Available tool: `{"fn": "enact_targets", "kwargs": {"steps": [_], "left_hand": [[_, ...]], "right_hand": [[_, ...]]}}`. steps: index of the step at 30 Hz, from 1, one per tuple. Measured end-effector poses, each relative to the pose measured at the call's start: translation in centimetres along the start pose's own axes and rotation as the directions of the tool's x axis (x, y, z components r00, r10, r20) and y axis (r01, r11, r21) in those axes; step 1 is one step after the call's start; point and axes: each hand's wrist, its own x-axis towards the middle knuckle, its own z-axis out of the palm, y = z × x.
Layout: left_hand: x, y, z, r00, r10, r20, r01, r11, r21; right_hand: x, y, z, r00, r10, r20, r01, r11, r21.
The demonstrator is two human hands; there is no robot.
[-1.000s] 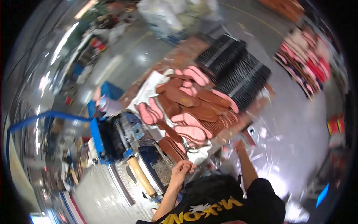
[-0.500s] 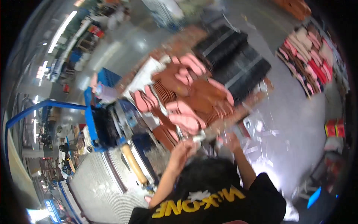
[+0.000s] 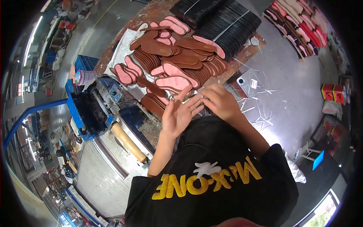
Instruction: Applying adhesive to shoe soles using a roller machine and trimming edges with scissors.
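My left hand [image 3: 178, 116] is open in front of my chest, palm up with its fingers stretched out. Against its fingertips, my right hand [image 3: 223, 101] is bent, its thumb and fingers pinched together. Whatever may be between those fingers is too small to make out. Just beyond both hands lie loose piles of brown insoles [image 3: 157, 48] and others with pink faces [image 3: 172, 83], partly on a white sheet [image 3: 120, 53]. Behind them, strapped bundles of black insoles [image 3: 232, 28] lie on the worn tabletop [image 3: 258, 51].
A blue machine [image 3: 77, 117] with a tan roller [image 3: 129, 142] stands at my left, beside a pale tub [image 3: 85, 77]. White strips [image 3: 262, 117] litter the floor at right. Farther right are a rack of insoles [image 3: 298, 26] and a red-yellow box [image 3: 332, 93].
The view has shifted and sharpened, with the insoles now higher in the picture. My hands, apart before, have come together; the left has opened out flat, palm up.
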Motion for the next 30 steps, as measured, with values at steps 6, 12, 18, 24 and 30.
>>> {"fn": "enact_targets", "kwargs": {"steps": [6, 12, 18, 24, 30], "left_hand": [[-1.2, 0.4, -1.2, 0.996, 0.0, -0.088, 0.048, 0.841, 0.539], [-2.4, 1.0, -2.7, 0.984, -0.017, -0.177, 0.142, 0.678, 0.721], [-4.6, 0.5, -2.2, 0.917, 0.131, -0.378, 0.196, 0.677, 0.71], [-6.8, -1.5, -2.6, 0.851, 0.172, -0.496, 0.267, 0.672, 0.69], [-6.7, -1.7, -1.5, 0.817, 0.186, -0.546, 0.263, 0.722, 0.64]], "right_hand": [[0.2, 0.3, -0.2, 0.969, -0.153, 0.196, 0.158, 0.987, -0.01], [-6.4, 13.3, 5.0, 0.871, 0.491, 0.02, -0.436, 0.754, 0.491], [-14.8, 30.8, 12.0, 0.4, 0.8, 0.447, -0.78, 0.042, 0.624], [-14.4, 33.6, 20.1, 0.078, 0.823, 0.563, -0.603, -0.41, 0.684], [-13.6, 34.7, 22.0, 0.162, 0.735, 0.659, -0.464, -0.532, 0.708]]}}
